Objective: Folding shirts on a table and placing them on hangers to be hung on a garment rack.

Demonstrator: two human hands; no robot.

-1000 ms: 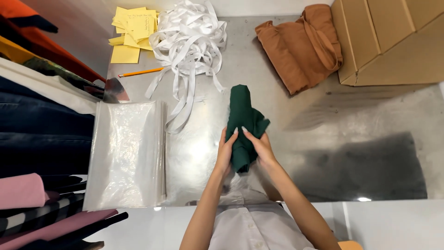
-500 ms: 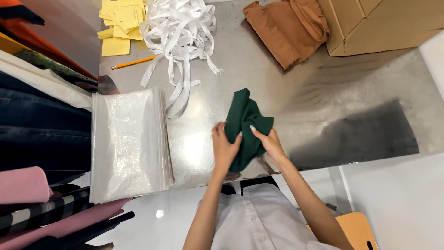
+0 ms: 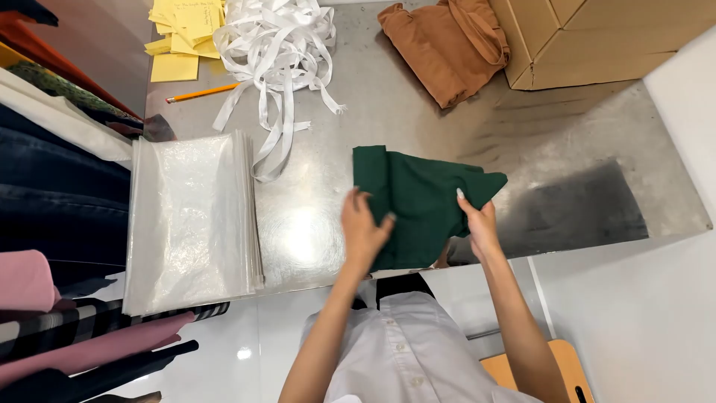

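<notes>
A dark green cloth [image 3: 418, 201] is spread partly open above the metal table [image 3: 388, 104], near its front edge. My left hand [image 3: 363, 230] grips the cloth's left side. My right hand [image 3: 477, 222] holds its right edge, pulled out to the right. Part of the cloth hangs down between my hands over the table's front edge.
A stack of clear plastic bags [image 3: 190, 216] lies at the left. A heap of white ribbon [image 3: 280, 52], yellow paper notes [image 3: 183, 33] and a pencil [image 3: 201, 92] sit at the back. A brown garment [image 3: 447, 45] lies against cardboard boxes [image 3: 597, 37]. Folded clothes [image 3: 52, 194] are stacked at far left.
The green cloth was bunched up between my hands. My right hand has pulled its edge out to the right, so the cloth has opened wider. The view has shifted slightly.
</notes>
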